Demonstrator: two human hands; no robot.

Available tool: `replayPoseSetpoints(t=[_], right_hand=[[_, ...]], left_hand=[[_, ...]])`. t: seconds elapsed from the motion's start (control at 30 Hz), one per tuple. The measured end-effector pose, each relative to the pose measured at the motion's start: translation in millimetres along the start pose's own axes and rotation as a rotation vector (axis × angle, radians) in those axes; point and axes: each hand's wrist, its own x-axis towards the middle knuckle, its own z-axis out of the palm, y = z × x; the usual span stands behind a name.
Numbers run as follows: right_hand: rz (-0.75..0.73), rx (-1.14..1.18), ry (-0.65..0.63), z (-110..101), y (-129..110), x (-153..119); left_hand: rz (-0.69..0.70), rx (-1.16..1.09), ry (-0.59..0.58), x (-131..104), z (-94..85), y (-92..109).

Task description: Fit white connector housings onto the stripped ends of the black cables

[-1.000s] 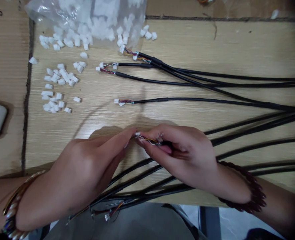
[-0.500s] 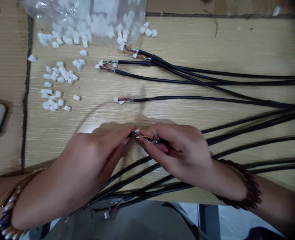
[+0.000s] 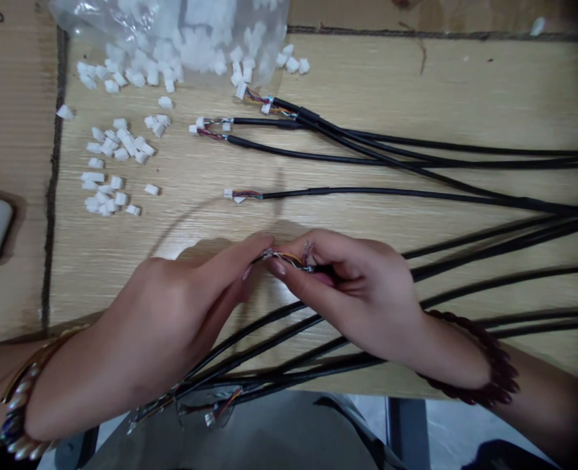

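Close together above the table, my two hands meet at a black cable's stripped end. My right hand (image 3: 362, 287) is closed around the black cable (image 3: 324, 269), thumb and forefinger pinching near its thin coloured wires (image 3: 291, 259). Yellow, white and dark strands run left from it, while a few loose wire tips (image 3: 309, 248) stick up beside the right thumb. My left hand (image 3: 171, 313) pinches a small white connector (image 3: 268, 252) at the wire ends, mostly covered by the fingertips. A slim dark piece shows between those fingertips; I cannot tell what it is.
Loose white connector housings (image 3: 122, 143) lie in piles at left, below a clear plastic bag (image 3: 205, 46) full of them. Several black cables with connectors (image 3: 347, 190) stretch to the right. More cables (image 3: 269, 326) pass beneath my hands, their wire ends (image 3: 215, 414) over the table's front edge.
Both hands have risen slightly, and my right thumb has shifted up. The white connector is more covered by my fingertips, and the wires between the hands lie straighter. The loose tips stand out more.
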Motion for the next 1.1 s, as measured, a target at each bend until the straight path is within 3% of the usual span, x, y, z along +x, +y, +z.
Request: replayPoseSetpoints(t=[0.8,1.1], right_hand=[[-0.068,-0.053,-0.008,-2.7,-3.6,-2.9],[-0.048,-0.094,0.057,3.5,-3.7,-5.1]], left_hand=[[-0.002,0.014,-0.014,-2.7,-2.8,1.0],[0.001,-0.005,-0.018,-2.5,-0.8,-0.8]])
